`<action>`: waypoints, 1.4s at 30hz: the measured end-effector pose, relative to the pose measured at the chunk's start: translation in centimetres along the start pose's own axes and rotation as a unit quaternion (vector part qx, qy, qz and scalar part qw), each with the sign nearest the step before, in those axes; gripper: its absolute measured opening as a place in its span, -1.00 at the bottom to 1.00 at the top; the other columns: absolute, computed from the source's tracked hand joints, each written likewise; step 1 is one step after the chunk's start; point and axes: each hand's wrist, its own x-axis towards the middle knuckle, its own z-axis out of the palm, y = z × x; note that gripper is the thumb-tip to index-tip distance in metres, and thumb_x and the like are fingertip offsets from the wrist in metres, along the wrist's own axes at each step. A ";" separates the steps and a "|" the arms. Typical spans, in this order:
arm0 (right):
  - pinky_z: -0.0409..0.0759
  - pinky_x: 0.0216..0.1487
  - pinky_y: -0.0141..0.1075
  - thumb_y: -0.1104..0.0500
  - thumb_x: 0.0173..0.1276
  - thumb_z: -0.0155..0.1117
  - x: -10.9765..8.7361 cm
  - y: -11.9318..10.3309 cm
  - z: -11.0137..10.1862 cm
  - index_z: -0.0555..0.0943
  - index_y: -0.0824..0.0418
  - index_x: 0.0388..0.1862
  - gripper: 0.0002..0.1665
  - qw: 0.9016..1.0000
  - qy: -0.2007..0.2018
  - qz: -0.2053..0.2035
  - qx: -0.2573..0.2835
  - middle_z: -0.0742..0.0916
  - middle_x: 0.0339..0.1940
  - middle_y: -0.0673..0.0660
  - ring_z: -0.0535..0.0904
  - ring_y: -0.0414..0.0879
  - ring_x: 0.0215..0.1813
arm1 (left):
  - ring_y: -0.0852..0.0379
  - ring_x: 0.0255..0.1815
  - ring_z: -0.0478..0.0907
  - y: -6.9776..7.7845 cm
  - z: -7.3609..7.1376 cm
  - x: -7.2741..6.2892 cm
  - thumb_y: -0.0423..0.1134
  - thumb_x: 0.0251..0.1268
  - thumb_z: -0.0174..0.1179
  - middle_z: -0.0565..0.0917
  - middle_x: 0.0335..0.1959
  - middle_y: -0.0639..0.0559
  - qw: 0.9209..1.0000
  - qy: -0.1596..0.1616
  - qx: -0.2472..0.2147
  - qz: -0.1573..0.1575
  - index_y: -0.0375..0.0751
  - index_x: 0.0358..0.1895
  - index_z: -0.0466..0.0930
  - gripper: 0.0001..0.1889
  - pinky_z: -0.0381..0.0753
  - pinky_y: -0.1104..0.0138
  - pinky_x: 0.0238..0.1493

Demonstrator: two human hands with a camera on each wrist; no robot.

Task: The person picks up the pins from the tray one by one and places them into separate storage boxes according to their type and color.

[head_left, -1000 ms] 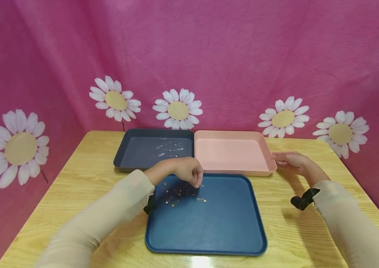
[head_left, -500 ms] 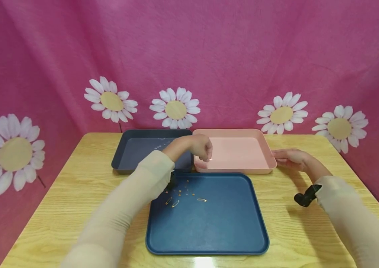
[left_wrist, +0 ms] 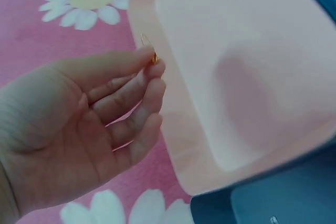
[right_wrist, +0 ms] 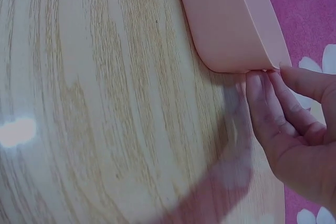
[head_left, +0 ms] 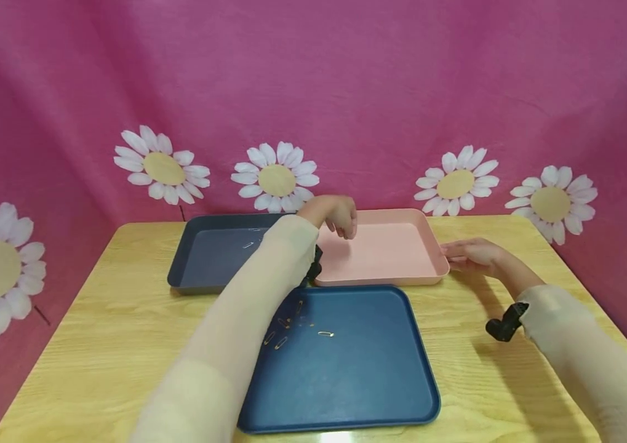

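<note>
Between thumb and index fingertip my left hand (head_left: 341, 216) pinches a gold safety pin (left_wrist: 155, 57), clearest in the left wrist view. It hangs above the back left part of the pink tray (head_left: 387, 249). At that tray's right end, my right hand (head_left: 474, 255) touches the outer wall with nearly straight fingers, its thumb tip right at the rim in the right wrist view. In front, several gold safety pins, one being this pin (head_left: 326, 334), lie on the flat blue tray (head_left: 346, 394); my left sleeve covers part of its left side.
Left of the pink tray stands a dark grey tray (head_left: 202, 255) with silver safety pins, partly hidden by my left sleeve (head_left: 247, 307). All three trays are on a wooden table (head_left: 97, 332). A pink curtain (head_left: 346, 92) with daisies hangs close behind.
My left hand has lifted a gold safety pin from the blue tray and carried it back over the pink tray. My right hand stays at the pink tray's end.
</note>
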 end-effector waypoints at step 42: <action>0.67 -0.03 -0.47 0.13 0.49 0.02 -1.0 -0.8 1.4 0.02 0.57 0.45 -0.23 0.999 0.027 0.002 -0.023 0.67 -0.33 -0.28 0.60 -0.47 -0.22 | 0.18 -0.14 0.60 -2.3 7.7 -6.3 -0.25 0.29 0.21 0.74 -0.16 -0.06 0.984 0.112 0.028 0.135 -0.23 -0.17 0.70 -0.84 0.55 0.51 -0.11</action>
